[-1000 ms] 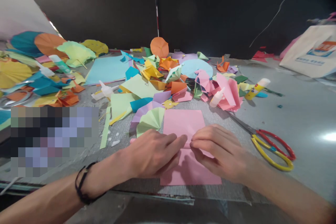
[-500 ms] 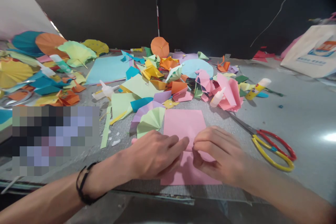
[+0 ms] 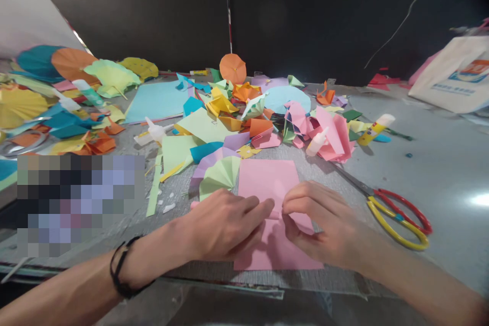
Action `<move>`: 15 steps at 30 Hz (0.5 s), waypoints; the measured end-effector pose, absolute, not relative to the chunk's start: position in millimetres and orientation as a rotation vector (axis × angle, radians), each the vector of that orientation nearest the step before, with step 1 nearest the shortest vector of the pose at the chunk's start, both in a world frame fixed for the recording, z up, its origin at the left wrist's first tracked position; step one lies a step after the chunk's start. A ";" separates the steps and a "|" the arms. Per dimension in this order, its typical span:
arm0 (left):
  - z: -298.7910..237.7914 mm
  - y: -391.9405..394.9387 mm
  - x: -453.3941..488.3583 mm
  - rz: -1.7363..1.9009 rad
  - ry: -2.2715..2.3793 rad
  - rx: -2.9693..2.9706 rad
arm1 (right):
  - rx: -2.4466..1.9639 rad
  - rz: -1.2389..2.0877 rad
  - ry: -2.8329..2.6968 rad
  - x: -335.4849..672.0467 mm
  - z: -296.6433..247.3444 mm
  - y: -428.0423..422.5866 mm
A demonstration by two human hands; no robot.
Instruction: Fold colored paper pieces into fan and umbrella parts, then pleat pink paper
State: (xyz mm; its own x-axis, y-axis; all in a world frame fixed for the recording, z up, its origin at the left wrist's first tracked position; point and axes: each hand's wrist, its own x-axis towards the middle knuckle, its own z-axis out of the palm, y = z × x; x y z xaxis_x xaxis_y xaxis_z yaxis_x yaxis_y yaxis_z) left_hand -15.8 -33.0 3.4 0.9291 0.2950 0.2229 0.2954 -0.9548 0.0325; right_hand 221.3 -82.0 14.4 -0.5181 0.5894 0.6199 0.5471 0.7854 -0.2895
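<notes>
A pink paper sheet (image 3: 267,178) lies flat near the table's front edge, partly covered by both hands. Across its middle runs a thin pink paper roll (image 3: 273,215); what looks like its other end pokes out left of my left hand (image 3: 233,224). That hand is closed over the roll, thumb and fingers pressed down on it. At the roll's right end my right hand (image 3: 317,219) makes a pinch, thumb tip against the fingertips. The fingertips hide exactly what is pinched. A green pleated paper fan (image 3: 219,178) touches the sheet's upper left side.
Scissors (image 3: 397,218) with red and yellow handles lie right of my right hand. Behind the sheet are heaped paper scraps (image 3: 202,125), glue bottles (image 3: 317,141) and a glue stick (image 3: 376,130). A cloth bag (image 3: 451,76) stands far right; a blurred patch (image 3: 80,204) covers the left.
My right hand has shifted very slightly, and a bit more of the pink roll shows between the hands. Everything else stays in place.
</notes>
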 end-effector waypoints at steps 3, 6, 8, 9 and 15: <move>3.9 -33.4 -16.5 -0.354 -0.479 -3.101 | -0.807 0.024 -2.277 222.4 16.4 -82.0; 3.9 -33.7 -16.4 -0.364 -0.471 -3.111 | -0.799 0.010 -2.304 223.4 16.5 -82.5; 3.7 -33.5 -16.0 -0.362 -0.472 -3.116 | -0.787 0.007 -2.324 224.4 16.3 -82.5; 3.6 -33.4 -15.8 -0.360 -0.473 -3.118 | -0.779 0.004 -2.337 225.0 16.3 -82.4; 3.2 -32.8 -15.0 -0.363 -0.412 -3.120 | -0.734 -0.009 -2.426 227.8 14.5 -82.4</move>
